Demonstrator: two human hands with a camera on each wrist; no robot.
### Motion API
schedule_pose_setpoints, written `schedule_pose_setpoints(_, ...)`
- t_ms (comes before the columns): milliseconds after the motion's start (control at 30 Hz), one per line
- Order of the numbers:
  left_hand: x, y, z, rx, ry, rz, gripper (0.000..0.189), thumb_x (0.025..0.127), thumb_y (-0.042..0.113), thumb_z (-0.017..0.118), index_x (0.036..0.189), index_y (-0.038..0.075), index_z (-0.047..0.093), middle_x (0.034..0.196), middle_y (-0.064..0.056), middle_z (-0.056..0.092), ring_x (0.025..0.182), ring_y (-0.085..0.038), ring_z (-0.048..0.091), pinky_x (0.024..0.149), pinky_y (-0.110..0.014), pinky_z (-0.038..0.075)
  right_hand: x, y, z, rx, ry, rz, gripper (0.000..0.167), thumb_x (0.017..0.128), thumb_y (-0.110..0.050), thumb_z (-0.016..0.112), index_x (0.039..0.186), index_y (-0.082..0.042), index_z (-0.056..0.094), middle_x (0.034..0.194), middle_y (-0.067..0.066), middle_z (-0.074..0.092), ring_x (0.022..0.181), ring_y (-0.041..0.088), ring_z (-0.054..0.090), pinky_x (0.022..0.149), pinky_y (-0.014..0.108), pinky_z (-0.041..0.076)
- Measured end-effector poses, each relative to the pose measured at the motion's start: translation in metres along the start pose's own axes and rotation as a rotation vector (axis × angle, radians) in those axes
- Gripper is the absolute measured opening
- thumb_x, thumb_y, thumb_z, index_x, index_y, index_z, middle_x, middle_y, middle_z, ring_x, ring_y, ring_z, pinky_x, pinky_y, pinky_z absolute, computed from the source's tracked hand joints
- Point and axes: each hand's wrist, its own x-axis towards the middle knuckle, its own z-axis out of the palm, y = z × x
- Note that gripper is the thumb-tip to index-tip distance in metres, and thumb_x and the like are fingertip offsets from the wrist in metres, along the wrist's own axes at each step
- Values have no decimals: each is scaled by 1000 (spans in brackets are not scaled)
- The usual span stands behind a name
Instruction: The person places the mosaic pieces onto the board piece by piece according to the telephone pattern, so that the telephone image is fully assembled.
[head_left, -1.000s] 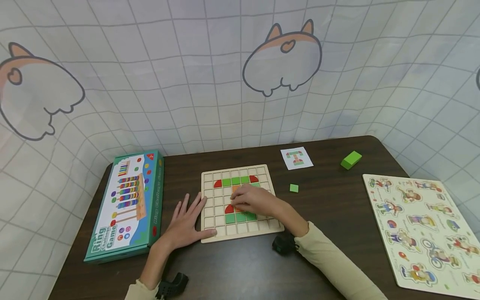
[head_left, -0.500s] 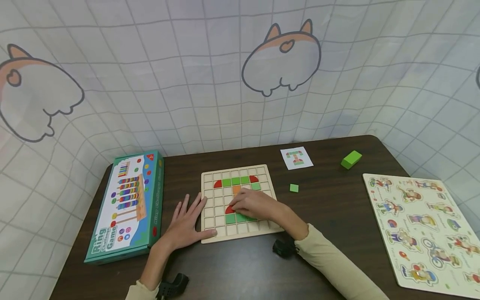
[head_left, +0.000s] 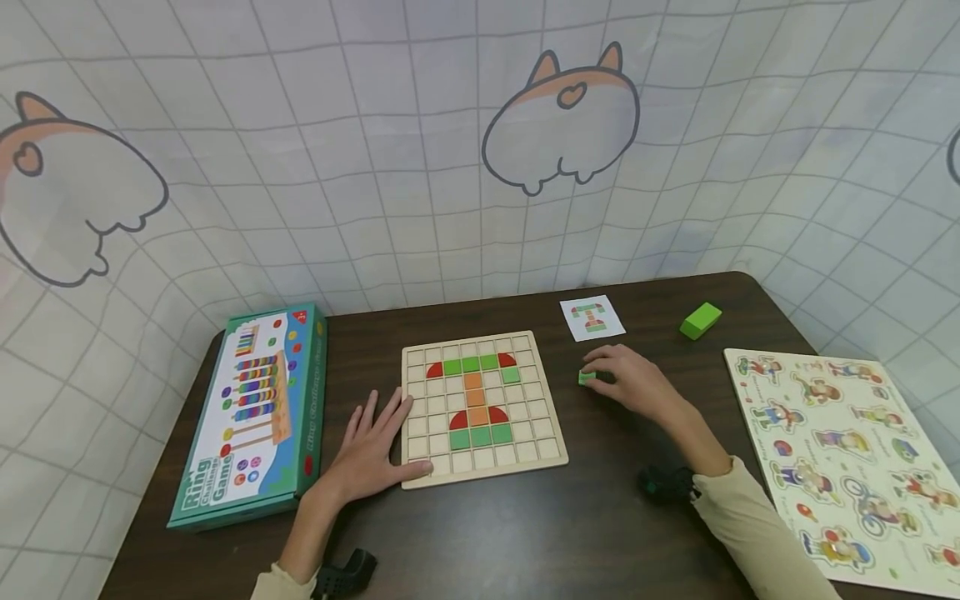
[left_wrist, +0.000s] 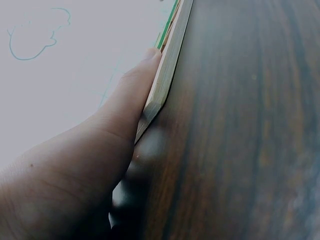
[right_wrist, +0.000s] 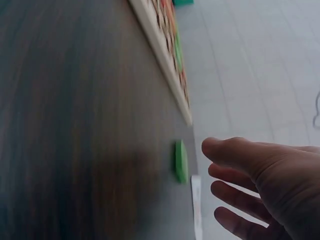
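A wooden grid board (head_left: pixel 536 429) lies on the table with red, green and orange tiles set in its cells. My left hand (head_left: pixel 371 450) is spread at its left side, the thumb resting on the near left corner. The left wrist view shows the thumb (left_wrist: pixel 132 92) along the edge of the board (left_wrist: pixel 172 60). To the right of the board, my right hand (head_left: pixel 633 382) reaches to a loose green square tile (head_left: pixel 585 378). In the right wrist view, that tile (right_wrist: pixel 181 161) lies on the table, a small gap from the loosely bent fingers of the hand (right_wrist: pixel 270 185).
A card (head_left: pixel 592 317) with a printed tile pattern lies behind the right hand. A green block (head_left: pixel 701 321) stands farther right, and a picture puzzle board (head_left: pixel 832 467) covers the right side. The ring game box (head_left: pixel 255 417) lies at the left.
My right hand has left the board and moved right to the loose green tile. The orange column and the lower right red piece now show uncovered. The left hand stays put.
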Motion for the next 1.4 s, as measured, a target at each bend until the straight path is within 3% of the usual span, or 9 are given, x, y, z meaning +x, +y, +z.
schedule_pose_setpoints(300,-2,-1,-1,-4,5,-4,104,76,68,66,157,23,19,165,-6,12,151,-41,-1,118,-63,-1,1,14,5,5,-88,15,8,85,-13,74,93,-12,76,107,9,69,100,29,65,81,45,55)
schedule_pose_setpoints(567,-3,-2,-3,5,7,-10,104,76,68,67,157,22,19,165,-6,13,151,-41,-1,118,-63,-1,14,9,9,67,-5,-38,11,85,-12,74,96,-12,75,102,6,69,95,25,66,80,43,55)
schedule_pose_setpoints(733,-2,-1,-4,6,4,-2,104,76,68,66,157,22,19,165,-6,12,151,-41,-1,118,-63,0,40,-29,10,157,23,-141,17,87,-13,72,103,-10,74,105,7,68,97,24,65,81,42,54)
schedule_pose_setpoints(933,-2,-1,-5,18,2,-8,104,77,68,66,157,21,19,165,-5,12,151,-41,-1,119,-62,0,83,-98,23,140,-76,-303,16,89,-13,68,102,-10,76,106,5,66,99,19,61,84,33,53)
schedule_pose_setpoints(1067,-1,0,-2,22,-11,-4,103,78,68,65,157,21,18,165,-4,11,151,-41,-1,119,-62,1,106,-131,36,73,-120,-383,15,92,-11,64,99,-10,77,104,6,66,97,19,59,85,30,52)
schedule_pose_setpoints(1233,0,1,0,26,-19,-1,103,78,69,64,157,22,18,165,-3,10,152,-40,-2,119,-62,0,122,-147,52,-33,-153,-416,17,93,-8,61,96,-9,77,102,8,66,97,21,60,89,30,52)
schedule_pose_setpoints(1400,0,1,-1,21,-17,-7,103,78,68,65,157,21,18,165,-3,10,152,-40,-2,119,-62,-1,126,-147,61,-8,-201,-371,19,95,-7,58,89,-10,76,102,8,65,97,22,59,88,31,52)
